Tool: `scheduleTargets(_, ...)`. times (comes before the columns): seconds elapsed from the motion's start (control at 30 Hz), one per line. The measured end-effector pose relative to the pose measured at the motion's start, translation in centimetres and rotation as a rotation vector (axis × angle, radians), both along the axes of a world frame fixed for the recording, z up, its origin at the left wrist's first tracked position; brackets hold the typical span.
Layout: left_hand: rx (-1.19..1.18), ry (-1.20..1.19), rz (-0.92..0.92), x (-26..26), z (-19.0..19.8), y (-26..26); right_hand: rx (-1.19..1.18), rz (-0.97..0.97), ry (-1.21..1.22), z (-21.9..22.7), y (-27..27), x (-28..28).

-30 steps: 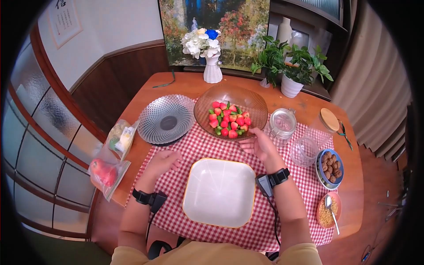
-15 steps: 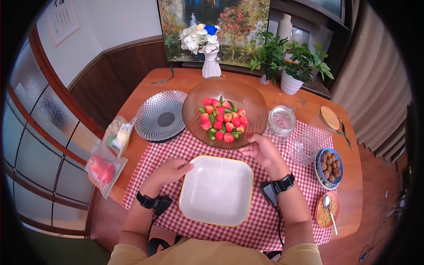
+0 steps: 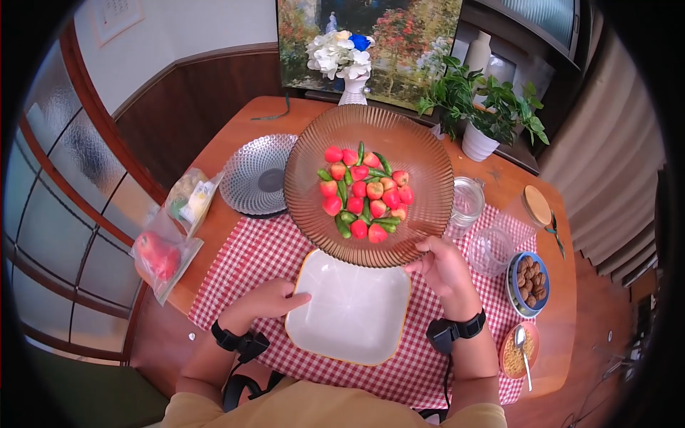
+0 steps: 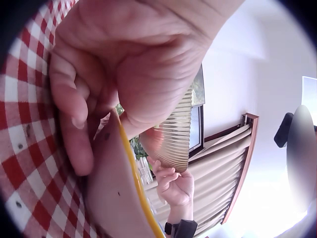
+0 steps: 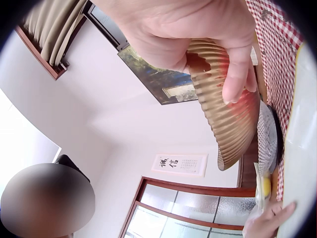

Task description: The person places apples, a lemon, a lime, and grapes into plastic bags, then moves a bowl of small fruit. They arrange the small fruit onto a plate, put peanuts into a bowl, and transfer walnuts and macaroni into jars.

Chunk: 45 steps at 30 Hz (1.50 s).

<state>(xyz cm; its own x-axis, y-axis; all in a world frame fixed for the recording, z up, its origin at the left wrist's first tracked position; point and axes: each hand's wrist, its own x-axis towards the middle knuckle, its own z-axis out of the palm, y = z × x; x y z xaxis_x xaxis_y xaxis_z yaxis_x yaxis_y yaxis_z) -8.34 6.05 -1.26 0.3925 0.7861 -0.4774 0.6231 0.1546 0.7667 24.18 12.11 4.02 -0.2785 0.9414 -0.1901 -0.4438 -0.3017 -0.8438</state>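
My right hand [image 3: 446, 269] grips the near right rim of a ribbed amber glass bowl [image 3: 303, 185], thumb inside and fingers beneath. Small red-and-yellow apples [image 3: 374, 190] and green peppers [image 3: 343, 191] lie in the bowl. In the right wrist view the bowl [image 5: 223, 134] tilts, its side raised off the cloth. With its thumb over the rim and fingers along the outer wall, my left hand [image 3: 267, 298] holds the left edge of a white square dish [image 3: 349, 314]. The dish's yellow rim [image 4: 134, 168] shows in the left wrist view.
A clear textured glass bowl [image 3: 246, 171] stands at the left, near bagged produce [image 3: 158, 257]. Glass jars [image 3: 492, 250], a bowl of walnuts [image 3: 528, 282] and an orange bowl with a spoon [image 3: 519, 349] line the right. Behind are a flower vase [image 3: 353, 91] and potted plant [image 3: 479, 143].
My right hand has lifted the amber bowl and brought it nearer, over the white dish's far edge. My left hand has moved to the dish's left rim and taken hold of it.
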Motion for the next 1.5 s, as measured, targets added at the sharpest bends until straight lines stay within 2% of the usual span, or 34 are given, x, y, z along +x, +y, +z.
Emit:
scheduleTargets(0.07,-0.054,0.013,0.025,-0.2,-0.8,-0.1,-0.013,0.01,-0.012,0.2,-0.6,0.3)
scheduleTargets(0.13,0.054,0.027,-0.001,-0.4,-1.8,-0.2,-0.025,0.018,-0.021,0.5,-1.4,0.4)
scheduleTargets(0.27,0.092,0.01,0.038,-0.4,-2.1,-0.8,-0.004,0.003,-0.063,0.4,-2.9,0.8)
scheduleTargets(0.33,0.255,-0.039,0.068,0.1,-1.5,-1.1,0.001,-0.007,-0.07,0.0,-3.3,1.3)
scheduleTargets(0.37,0.252,-0.046,0.073,0.1,-1.8,-1.2,0.015,-0.02,-0.113,-0.4,-3.3,1.7)
scheduleTargets(0.47,0.498,0.089,0.28,0.3,-1.7,-1.3,0.045,-0.031,-0.202,-0.1,-3.7,2.0)
scheduleTargets(0.5,0.496,0.086,0.284,0.3,-0.5,-1.3,0.061,-0.032,-0.239,0.1,-3.8,1.9)
scheduleTargets(0.57,0.344,-0.318,0.517,0.1,1.3,-1.3,0.073,0.002,-0.232,0.8,-4.2,1.8)
scheduleTargets(0.6,0.35,-0.432,0.484,-0.3,1.2,-1.0,0.089,0.033,-0.22,1.0,-4.3,1.7)
scheduleTargets(0.7,0.28,-0.535,0.414,0.2,2.6,-0.7,0.101,0.013,-0.347,0.5,-4.4,1.4)
scheduleTargets(0.8,0.162,-0.64,0.419,1.7,4.4,-1.1,0.061,0.077,-0.348,0.8,-4.5,1.0)
scheduleTargets(0.93,0.034,-0.709,0.544,1.2,-0.5,-0.9,0.116,0.103,-0.348,0.0,-4.8,0.4)
scheduleTargets(1.0,-0.086,-0.912,0.73,0.6,-2.4,-0.8,0.113,0.052,-0.293,0.8,-5.0,-0.2)
scheduleTargets(1.17,-0.047,-1.011,0.786,-0.1,-1.2,-2.0,0.067,0.012,-0.461,-1.0,-4.4,3.1)
scheduleTargets(1.23,-0.031,-1.033,0.806,-0.5,-0.9,-2.3,-0.025,0.238,-0.856,-2.6,-4.8,3.8)
scheduleTargets(1.3,-0.097,-1.077,0.79,-1.4,-0.9,-2.7,-0.046,0.301,-0.839,-3.9,-5.9,3.6)
scheduleTargets(1.37,-0.064,-1.124,0.784,-1.5,-0.3,-3.2,-0.189,0.443,-0.855,-4.7,-7.0,2.3)
scheduleTargets(1.4,-0.025,-1.172,0.786,-1.6,-0.1,-3.4,-0.193,0.432,-0.85,-5.2,-7.4,1.9)
scheduleTargets(1.47,-0.009,-1.142,0.799,-2.2,-0.2,-4.2,-0.172,0.384,-0.645,-6.3,-8.0,1.4)
scheduleTargets(1.5,0.011,-1.118,0.821,-2.5,-0.3,-4.6,-0.172,0.377,-0.641,-6.9,-8.2,1.1)
